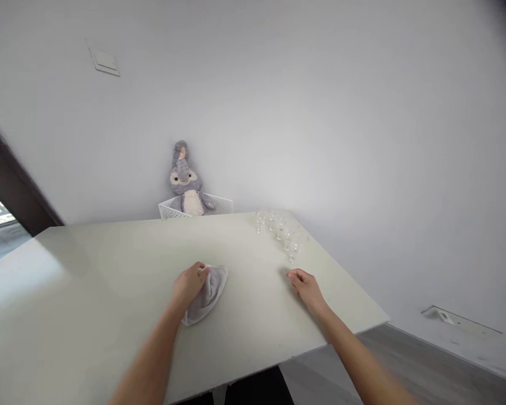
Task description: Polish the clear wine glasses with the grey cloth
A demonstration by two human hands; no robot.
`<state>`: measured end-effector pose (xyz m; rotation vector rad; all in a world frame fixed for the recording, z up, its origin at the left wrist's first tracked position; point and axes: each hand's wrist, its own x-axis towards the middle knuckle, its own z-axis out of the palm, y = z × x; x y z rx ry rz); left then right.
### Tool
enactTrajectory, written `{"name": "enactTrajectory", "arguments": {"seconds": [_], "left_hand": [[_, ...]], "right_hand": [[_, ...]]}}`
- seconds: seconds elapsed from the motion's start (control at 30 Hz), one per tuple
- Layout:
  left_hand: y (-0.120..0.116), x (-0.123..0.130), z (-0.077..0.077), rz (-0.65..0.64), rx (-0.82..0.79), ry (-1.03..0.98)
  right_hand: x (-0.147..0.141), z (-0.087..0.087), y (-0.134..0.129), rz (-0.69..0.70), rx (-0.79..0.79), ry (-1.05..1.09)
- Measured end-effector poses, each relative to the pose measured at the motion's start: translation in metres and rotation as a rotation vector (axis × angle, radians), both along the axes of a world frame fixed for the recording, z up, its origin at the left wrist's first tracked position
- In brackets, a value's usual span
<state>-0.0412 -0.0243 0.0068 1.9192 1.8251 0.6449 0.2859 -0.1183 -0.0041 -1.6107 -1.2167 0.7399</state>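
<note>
My left hand (190, 287) is closed on a light grey cleaning cloth (213, 289) with a pale edge, which lies partly folded on the white table (253, 320). Its lower part spreads out beneath my wrist. To the right, my right hand (306, 284) is low over the tabletop, fingers curled in and thumb close to them, with nothing visible in the grasp. Just beyond its fingertips stands the nearest of several small clear stemmed glasses (293, 249). They form a bent row toward the table's far right corner.
A grey plush toy (184, 180) sits in a white perforated basket (223, 206) at the far edge. Behind is a pale wall (320, 112) with a switch (105, 61). The table's right edge slants toward me, and a dark chair (259, 388) is below the front edge.
</note>
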Motion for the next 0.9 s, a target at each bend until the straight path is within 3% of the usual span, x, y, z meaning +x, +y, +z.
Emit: {"name": "enactTrajectory", "arguments": {"seconds": [0.17,0.23,0.33,0.43,0.5,0.67,0.8,0.9], "left_hand": [[-0.02,0.035,-0.006,-0.426,0.031,-0.429],[-0.025,0.043,-0.002,-0.474,0.057,-0.524],[-0.019,0.038,0.001,-0.269,0.141,-0.598],[-0.005,0.023,-0.006,0.013,0.197,-0.662],[0.003,0.015,-0.013,0.123,0.218,-0.727],[0.008,0.013,-0.027,0.156,0.157,-0.732],[0.008,0.017,-0.031,0.115,0.137,-0.587],[0.01,0.017,-0.031,0.108,0.151,-0.52]], "right_hand": [[0.015,-0.011,-0.016,-0.115,0.0,0.032],[0.012,-0.008,-0.02,-0.122,0.029,-0.061],[-0.008,0.003,-0.019,-0.049,0.153,-0.294],[-0.043,0.011,-0.009,0.178,0.286,-0.519],[-0.071,0.008,0.004,0.324,0.283,-0.646],[-0.116,-0.014,0.062,0.45,-0.001,-0.846],[-0.111,-0.012,0.123,0.387,-0.11,-0.919],[-0.103,-0.004,0.151,0.367,-0.144,-0.926]]}}
